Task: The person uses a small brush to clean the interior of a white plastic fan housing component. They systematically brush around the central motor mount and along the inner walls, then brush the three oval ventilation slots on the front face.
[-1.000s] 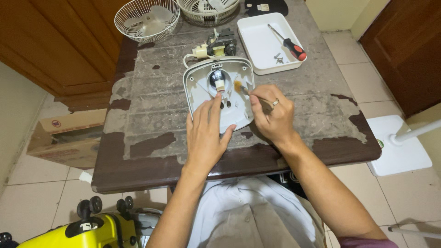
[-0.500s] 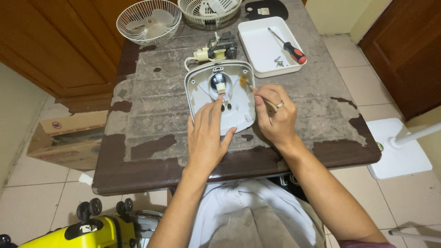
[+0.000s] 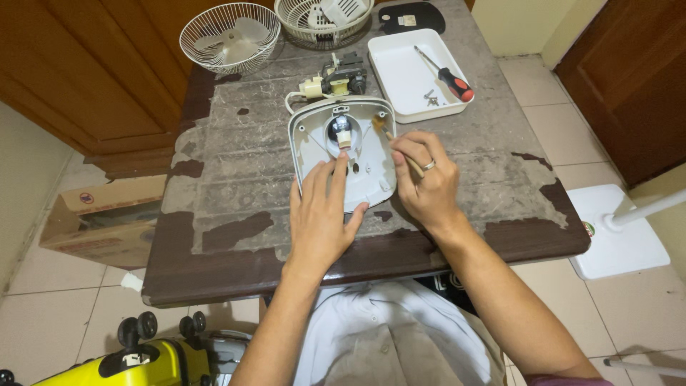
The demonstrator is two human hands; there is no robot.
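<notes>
While your left hand (image 3: 323, 214) lies flat and open on the grey fan housing (image 3: 344, 151) beside the white tray (image 3: 413, 75), your right hand (image 3: 423, 179) pinches a small brush (image 3: 397, 146) at its rim, guards (image 3: 229, 36) off already.

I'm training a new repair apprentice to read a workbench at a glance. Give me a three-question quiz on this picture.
1. True or false: the left hand lies flat on the grey fan housing.
2. What does the right hand hold? A) the red-handled screwdriver B) a small brush C) a fan blade
3. Fill in: the red-handled screwdriver lies in the white ____ beside a few loose screws.

Key
1. True: palm down, fingers spread on the housing.
2. B: the small brush, its bristles at the housing's upper right rim.
3. Tray.
</notes>
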